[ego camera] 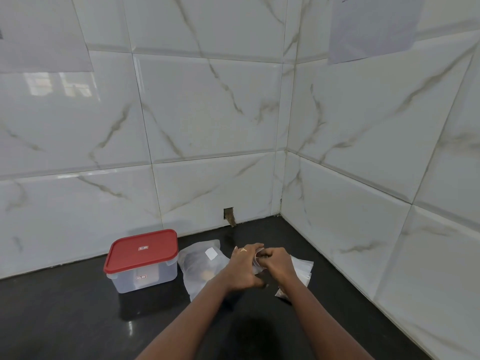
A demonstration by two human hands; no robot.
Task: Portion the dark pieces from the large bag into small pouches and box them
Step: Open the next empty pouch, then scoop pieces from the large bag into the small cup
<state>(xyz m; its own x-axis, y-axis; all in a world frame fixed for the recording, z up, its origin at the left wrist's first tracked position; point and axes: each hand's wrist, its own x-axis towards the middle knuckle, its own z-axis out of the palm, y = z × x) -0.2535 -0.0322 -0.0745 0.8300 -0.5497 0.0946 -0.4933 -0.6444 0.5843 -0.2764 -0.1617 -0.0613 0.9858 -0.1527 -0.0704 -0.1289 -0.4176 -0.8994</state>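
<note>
I see the left hand (244,270) and right hand (279,265) meeting above the glossy black worktop (78,320), both pinching a small clear plastic pouch (258,267) between them. The large translucent bag of dark pieces (197,263) lies just left of the hands, beside the clear plastic box with its red lid on (144,278). A stack of small clear pouches (304,267) lies by the right hand.

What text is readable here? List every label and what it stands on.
Lid sticker, red and white: too blurred to read.
Box sticker, on the side: too blurred to read.
Bag label: white, no print visible.
Paper on the right wall: print too small to read.
</note>
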